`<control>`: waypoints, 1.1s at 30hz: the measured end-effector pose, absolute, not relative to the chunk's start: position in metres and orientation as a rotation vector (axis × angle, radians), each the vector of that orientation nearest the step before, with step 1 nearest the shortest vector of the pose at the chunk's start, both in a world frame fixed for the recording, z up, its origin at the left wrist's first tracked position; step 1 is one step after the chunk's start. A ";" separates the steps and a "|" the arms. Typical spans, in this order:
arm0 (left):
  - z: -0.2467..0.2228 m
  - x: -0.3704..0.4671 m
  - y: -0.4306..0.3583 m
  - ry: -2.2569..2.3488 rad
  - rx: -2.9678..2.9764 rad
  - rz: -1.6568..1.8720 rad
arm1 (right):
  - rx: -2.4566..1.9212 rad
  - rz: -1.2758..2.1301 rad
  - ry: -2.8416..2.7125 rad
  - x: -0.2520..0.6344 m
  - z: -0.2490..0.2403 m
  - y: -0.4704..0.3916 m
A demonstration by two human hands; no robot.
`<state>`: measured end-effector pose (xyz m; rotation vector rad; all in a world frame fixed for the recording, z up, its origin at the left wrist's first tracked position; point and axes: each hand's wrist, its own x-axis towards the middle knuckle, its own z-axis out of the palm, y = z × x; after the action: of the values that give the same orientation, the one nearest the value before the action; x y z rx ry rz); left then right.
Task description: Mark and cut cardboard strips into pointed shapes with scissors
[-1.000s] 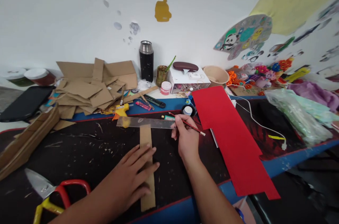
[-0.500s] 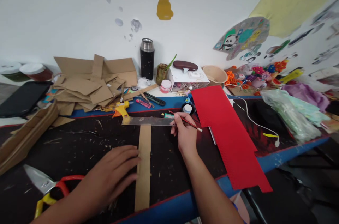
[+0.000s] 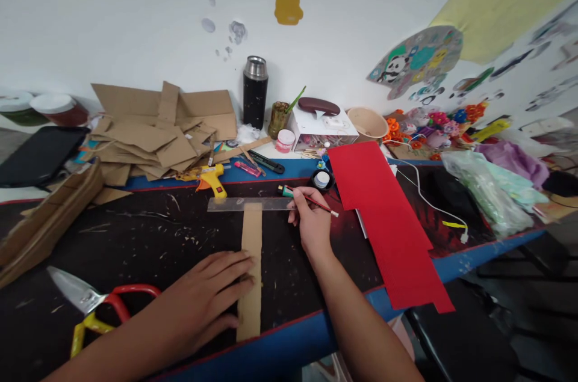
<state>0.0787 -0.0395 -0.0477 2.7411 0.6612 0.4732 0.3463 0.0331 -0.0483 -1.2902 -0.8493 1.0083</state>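
A narrow cardboard strip (image 3: 251,304) lies lengthwise on the dark table mat. My left hand (image 3: 217,292) rests flat with fingers spread, its fingertips on the strip's left side. Across the strip's far end lies a clear ruler (image 3: 230,204). The ruler's right end is pinched in my right hand (image 3: 312,219), which also holds a red and black pencil (image 3: 323,206) slanting over the fingers. A small green-labelled item (image 3: 286,191) shows just beyond those fingertips.
Scissors (image 3: 93,310) lie at the left, near my left forearm. A yellow glue gun (image 3: 212,180) sits beyond the ruler. Cardboard scraps (image 3: 139,141) are piled at the back left. A red sheet (image 3: 392,225) covers the mat's right part, beside a small black dish (image 3: 321,180).
My left hand's fingers have moved right, further onto the strip. The ruler now crosses over the strip's far end. The view has shifted slightly.
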 end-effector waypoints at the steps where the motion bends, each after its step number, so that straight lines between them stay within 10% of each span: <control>1: -0.048 0.081 -0.039 0.658 2.748 0.457 | -1.298 1.012 -0.858 0.346 -0.048 0.031; 33: -0.074 0.135 -0.019 1.193 2.889 0.615 | -1.455 0.207 -1.424 0.407 -0.045 0.000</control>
<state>0.1352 -0.0188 -0.0742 2.8886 1.1932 0.6149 0.4070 -0.0001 -0.0448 -1.4547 -1.4242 0.2074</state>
